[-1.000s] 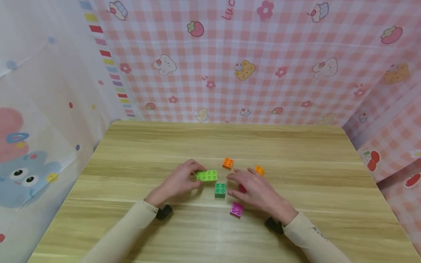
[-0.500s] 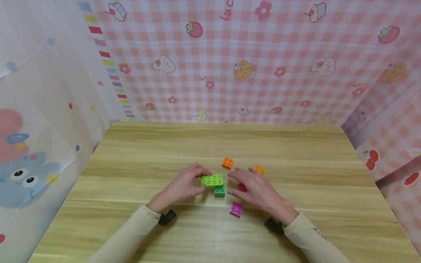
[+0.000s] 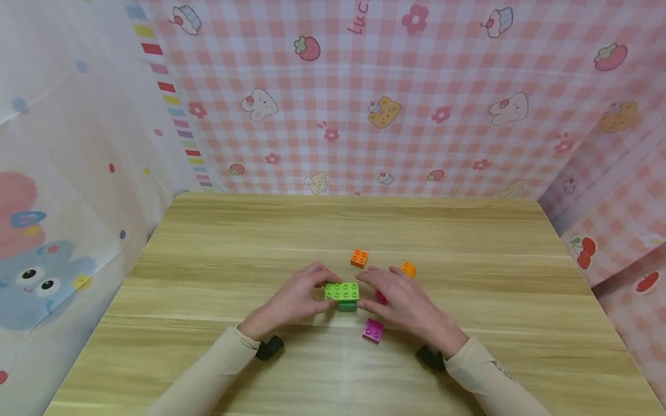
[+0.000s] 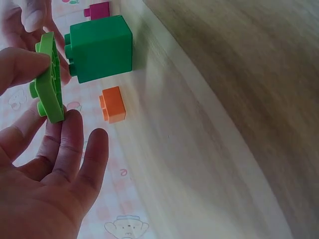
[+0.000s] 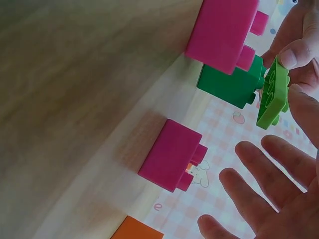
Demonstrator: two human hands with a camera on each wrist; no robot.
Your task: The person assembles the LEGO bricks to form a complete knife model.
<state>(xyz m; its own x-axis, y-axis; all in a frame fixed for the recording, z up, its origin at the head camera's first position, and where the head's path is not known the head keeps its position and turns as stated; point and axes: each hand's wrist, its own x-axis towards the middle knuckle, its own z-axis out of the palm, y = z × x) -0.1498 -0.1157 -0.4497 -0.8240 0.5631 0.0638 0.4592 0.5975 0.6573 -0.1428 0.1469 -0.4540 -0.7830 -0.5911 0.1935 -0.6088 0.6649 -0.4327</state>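
My left hand (image 3: 291,300) pinches a thin lime green brick (image 3: 341,291) between thumb and fingers. It is held over the dark green brick (image 3: 347,307), and a narrow gap between them shows in the left wrist view, where the underside of the lime green brick (image 4: 50,79) faces the studs of the dark green brick (image 4: 102,49). From the right comes my right hand (image 3: 408,303), its fingers spread and holding nothing. In the right wrist view its thumb is close by the lime green brick (image 5: 275,94); I cannot tell if they touch.
A magenta brick (image 3: 373,330) lies in front. Partly under my right hand is a deep pink brick (image 3: 381,297). Behind are an orange square brick (image 3: 359,258) and a rounded orange piece (image 3: 409,269). Wooden tabletop (image 3: 250,231) surrounds them, with patterned cloth (image 3: 333,104) behind.
My left hand has carried the lime green brick to the right and toward me, from beside the dark green brick to over it. The right hand has stayed nearly in place.
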